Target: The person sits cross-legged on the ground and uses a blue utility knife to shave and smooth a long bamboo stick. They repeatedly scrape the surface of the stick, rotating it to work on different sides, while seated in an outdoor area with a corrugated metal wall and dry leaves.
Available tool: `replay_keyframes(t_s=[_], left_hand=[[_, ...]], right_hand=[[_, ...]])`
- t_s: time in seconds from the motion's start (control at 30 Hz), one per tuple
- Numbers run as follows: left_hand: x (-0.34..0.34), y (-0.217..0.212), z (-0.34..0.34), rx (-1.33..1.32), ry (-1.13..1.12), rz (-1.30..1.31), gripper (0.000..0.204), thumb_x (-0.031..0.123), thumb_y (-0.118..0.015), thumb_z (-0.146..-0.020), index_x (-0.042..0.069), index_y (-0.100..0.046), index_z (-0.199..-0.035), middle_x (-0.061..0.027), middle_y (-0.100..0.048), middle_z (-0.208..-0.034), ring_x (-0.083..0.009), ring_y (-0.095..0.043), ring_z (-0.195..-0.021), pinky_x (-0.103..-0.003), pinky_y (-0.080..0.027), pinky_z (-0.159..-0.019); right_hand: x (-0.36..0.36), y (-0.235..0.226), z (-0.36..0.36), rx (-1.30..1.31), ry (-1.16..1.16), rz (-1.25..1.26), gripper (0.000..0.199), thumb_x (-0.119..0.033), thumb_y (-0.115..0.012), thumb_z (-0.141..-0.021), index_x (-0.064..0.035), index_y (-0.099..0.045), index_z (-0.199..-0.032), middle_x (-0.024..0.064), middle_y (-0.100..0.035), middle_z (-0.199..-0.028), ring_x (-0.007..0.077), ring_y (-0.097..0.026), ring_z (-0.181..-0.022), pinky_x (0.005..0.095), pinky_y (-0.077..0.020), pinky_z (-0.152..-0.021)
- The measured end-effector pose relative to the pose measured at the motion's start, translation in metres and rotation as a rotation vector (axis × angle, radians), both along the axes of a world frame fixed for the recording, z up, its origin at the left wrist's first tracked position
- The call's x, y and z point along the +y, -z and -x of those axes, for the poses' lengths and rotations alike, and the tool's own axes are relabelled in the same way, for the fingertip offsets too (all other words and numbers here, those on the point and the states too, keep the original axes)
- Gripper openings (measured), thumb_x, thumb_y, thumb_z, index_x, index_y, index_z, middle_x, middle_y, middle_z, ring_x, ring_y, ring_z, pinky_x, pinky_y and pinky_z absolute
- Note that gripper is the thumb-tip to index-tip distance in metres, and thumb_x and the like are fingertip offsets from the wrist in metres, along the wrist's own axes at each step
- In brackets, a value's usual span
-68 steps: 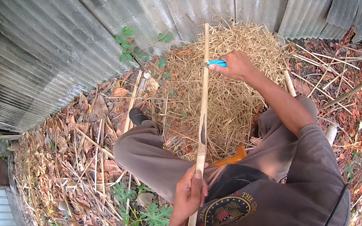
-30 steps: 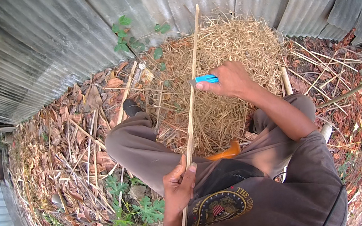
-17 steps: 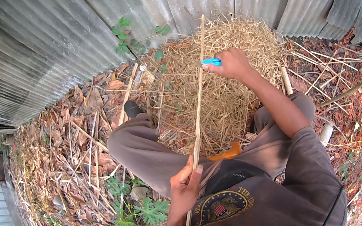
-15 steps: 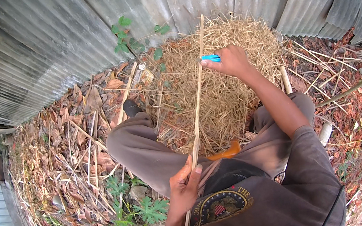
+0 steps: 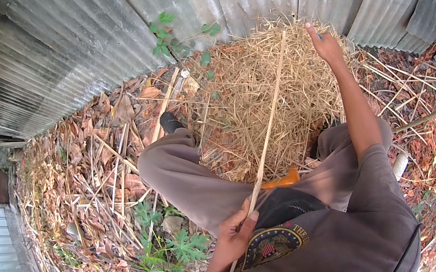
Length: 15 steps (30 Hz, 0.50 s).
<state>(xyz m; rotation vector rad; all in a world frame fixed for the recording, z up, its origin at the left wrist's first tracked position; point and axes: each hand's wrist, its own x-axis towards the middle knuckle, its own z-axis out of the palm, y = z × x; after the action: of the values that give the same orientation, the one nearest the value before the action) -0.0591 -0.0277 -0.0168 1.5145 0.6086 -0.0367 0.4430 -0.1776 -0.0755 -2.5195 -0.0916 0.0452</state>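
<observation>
Bamboo strip [image 5: 267, 136], long, thin and pale, runs from the person's lap up and away over the heap of dry shavings [image 5: 264, 99], its far tip reaching the upper part of the heap near the fence. The left hand [image 5: 235, 235] holds the near end, its grip wrapped around the strip with the thumb lying along it, just above the dark shirt [image 5: 330, 244]. The right hand [image 5: 326, 47] is stretched out well ahead, to the right of the strip's far end and apart from it, over the far side of the heap. A sliver of something blue [image 5: 319, 35] shows at its fingers (most of it is hidden behind the hand), so the grip looks wrapped around a small blue-handled tool, though what kind cannot be told.

Both knees in grey trousers [image 5: 178, 172] spread to either side of the heap, and a dark shoe [image 5: 170, 122] shows at the left foot. An orange object [image 5: 281, 180] lies between the legs, touching the strip's lower part. Dead leaves and loose bamboo offcuts [image 5: 112, 166] cover the ground on the left, a few green weeds [image 5: 171, 249] grow near the left knee, and a corrugated metal fence [image 5: 96, 41] stands behind everything.
</observation>
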Motion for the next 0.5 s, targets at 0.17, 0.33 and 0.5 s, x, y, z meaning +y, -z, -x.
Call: replay_keyframes(t_s=[0.17,0.33,0.5], left_hand=[[0.032,0.008,-0.032,-0.058,-0.071,0.089,0.031,0.020,-0.053,-0.100,0.004,-0.059,-0.126,-0.0006,-0.053,-0.063,-0.0041,-0.044,-0.044,-0.020,-0.036,-0.040],[0.034,0.001,-0.049,-0.101,-0.061,0.040,0.032,0.018,-0.056,-0.098,0.003,-0.060,-0.125,0.0018,-0.051,-0.061,-0.0017,-0.042,-0.045,-0.019,-0.035,-0.040],[0.025,-0.002,-0.047,-0.054,-0.051,-0.148,0.033,0.013,-0.058,-0.096,0.004,-0.059,-0.127,0.0056,-0.047,-0.056,0.0001,-0.039,-0.046,-0.019,-0.035,-0.040]], right_hand=[[0.055,-0.036,0.119,-0.049,-0.552,0.041,0.085,-0.085,-0.033,-0.080,-0.0076,-0.060,-0.057,0.0099,-0.055,-0.051,0.0268,-0.060,-0.054,0.0422,-0.0471,-0.055],[0.062,-0.034,0.177,-0.211,-0.860,0.079,0.083,-0.086,-0.041,-0.074,-0.0081,-0.064,-0.059,0.0106,-0.055,-0.048,0.0290,-0.060,-0.048,0.0426,-0.0450,-0.046],[0.059,-0.023,0.150,-0.254,-0.707,0.131,0.085,-0.087,-0.039,-0.073,-0.0081,-0.065,-0.058,0.0117,-0.055,-0.048,0.0299,-0.061,-0.049,0.0423,-0.0456,-0.045]])
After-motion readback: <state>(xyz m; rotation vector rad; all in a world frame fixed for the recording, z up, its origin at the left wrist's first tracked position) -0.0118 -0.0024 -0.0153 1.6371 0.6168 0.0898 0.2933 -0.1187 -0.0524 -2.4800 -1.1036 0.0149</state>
